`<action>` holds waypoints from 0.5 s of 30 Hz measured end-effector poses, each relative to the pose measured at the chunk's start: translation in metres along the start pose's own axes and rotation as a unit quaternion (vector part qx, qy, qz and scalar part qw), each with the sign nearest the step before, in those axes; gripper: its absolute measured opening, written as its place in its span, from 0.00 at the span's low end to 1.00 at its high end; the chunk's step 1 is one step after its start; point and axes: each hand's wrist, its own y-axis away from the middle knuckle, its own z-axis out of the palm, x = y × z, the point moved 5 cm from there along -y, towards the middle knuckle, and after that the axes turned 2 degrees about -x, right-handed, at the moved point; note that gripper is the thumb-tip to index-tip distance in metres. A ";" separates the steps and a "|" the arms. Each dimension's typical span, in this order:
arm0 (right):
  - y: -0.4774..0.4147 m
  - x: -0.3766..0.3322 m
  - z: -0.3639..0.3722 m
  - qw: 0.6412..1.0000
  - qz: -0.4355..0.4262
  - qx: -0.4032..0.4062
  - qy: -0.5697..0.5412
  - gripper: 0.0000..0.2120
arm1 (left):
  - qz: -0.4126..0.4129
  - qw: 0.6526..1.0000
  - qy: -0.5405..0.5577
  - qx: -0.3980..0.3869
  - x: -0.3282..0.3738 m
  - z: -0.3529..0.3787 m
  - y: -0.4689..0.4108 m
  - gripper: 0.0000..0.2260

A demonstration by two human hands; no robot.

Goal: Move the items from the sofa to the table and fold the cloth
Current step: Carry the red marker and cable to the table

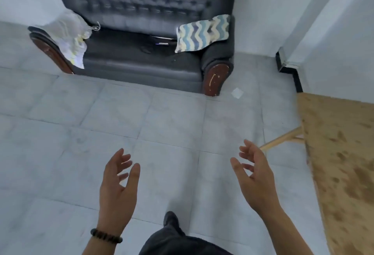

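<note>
Both my hands hover over the floor holding nothing: left hand and right hand, fingers loosely spread, palms facing each other. Well ahead of the right hand, one cloth with blue, grey and cream wavy stripes drapes over an armrest of the dark sofa. Just left of it on the seat lies one pen. Ahead of the left hand, one white bundle with a string slumps over the other armrest; I cannot tell its contents. Right of my right hand stands one wooden table.
</note>
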 end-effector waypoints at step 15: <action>-0.242 -0.111 0.258 0.992 -0.033 -0.120 0.034 0.23 | -0.113 0.988 -0.009 0.103 -0.086 -0.097 -0.292 0.19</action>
